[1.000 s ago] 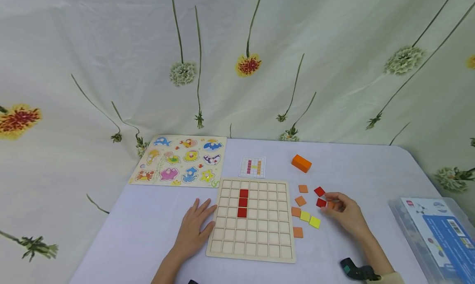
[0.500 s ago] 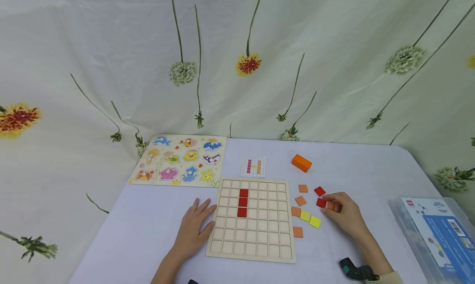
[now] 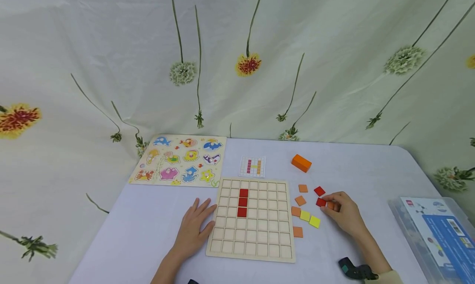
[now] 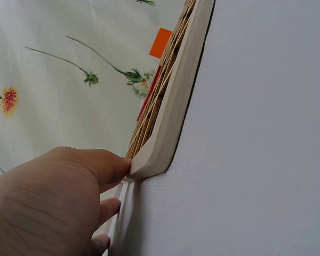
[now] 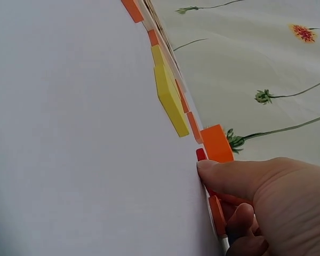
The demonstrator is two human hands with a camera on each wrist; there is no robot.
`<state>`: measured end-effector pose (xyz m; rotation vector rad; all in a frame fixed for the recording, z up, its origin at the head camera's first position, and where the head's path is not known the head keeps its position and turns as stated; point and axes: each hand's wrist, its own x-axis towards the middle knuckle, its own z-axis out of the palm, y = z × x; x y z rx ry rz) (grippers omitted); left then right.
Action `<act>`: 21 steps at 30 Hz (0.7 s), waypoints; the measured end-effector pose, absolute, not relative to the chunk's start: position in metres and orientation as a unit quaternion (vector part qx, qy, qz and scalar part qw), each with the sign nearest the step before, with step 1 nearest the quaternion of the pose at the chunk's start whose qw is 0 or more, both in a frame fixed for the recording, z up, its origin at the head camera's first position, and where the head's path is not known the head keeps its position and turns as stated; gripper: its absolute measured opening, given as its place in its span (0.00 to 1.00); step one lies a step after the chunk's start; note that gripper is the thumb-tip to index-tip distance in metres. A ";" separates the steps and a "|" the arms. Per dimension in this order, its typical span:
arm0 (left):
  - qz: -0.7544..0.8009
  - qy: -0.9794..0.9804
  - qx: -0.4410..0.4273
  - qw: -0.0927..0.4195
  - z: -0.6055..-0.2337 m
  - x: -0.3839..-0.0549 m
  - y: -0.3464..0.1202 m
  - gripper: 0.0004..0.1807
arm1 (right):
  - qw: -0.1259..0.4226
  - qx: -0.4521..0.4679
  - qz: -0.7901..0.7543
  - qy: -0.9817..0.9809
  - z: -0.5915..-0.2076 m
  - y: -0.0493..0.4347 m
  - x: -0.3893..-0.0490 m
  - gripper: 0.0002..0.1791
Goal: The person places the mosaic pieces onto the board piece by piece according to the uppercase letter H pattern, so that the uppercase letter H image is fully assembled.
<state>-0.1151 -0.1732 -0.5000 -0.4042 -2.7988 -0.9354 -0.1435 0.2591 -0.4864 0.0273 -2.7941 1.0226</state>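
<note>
My left hand (image 3: 193, 230) lies with straight fingers along the left edge of the wooden grid board (image 3: 259, 236); in the left wrist view its thumb (image 4: 113, 168) touches the board's corner. Three red square tiles (image 3: 243, 202) fill one column of the board. To the right, my right hand (image 3: 345, 214) pinches another red tile (image 3: 320, 202) between thumb and index finger, low at the tabletop. In the right wrist view the thumb (image 5: 224, 173) covers most of that tile (image 5: 200, 154). An orange tile (image 3: 331, 205) lies partly hidden under the same hand. One more red tile (image 3: 319, 191) lies just beyond.
Several orange tiles (image 3: 298, 232) and two yellow tiles (image 3: 314, 222) lie between board and right hand. Behind are an orange block (image 3: 301, 163), a pattern card (image 3: 252, 167) and a sea-animal puzzle (image 3: 178, 160). A clear plastic case (image 3: 438, 238) stands at right.
My right thumb and index finger have drawn slightly closer together at the red tile. The left hand, the board and the loose tiles stay where they were.
</note>
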 end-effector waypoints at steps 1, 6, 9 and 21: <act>-0.313 -0.936 -0.135 0.082 -0.500 -0.115 -0.173 0.25 | 0.082 0.007 0.343 -0.936 -0.486 0.259 -0.144 0.14; -0.312 -0.937 -0.135 0.086 -0.500 -0.116 -0.173 0.24 | 0.072 -0.007 0.348 -0.935 -0.485 0.259 -0.146 0.15; -0.313 -0.936 -0.134 0.087 -0.500 -0.115 -0.174 0.24 | 0.063 -0.021 0.353 -0.933 -0.484 0.258 -0.146 0.16; -0.315 -0.936 -0.134 0.082 -0.503 -0.114 -0.175 0.24 | 0.055 -0.031 0.357 -0.932 -0.476 0.260 -0.146 0.16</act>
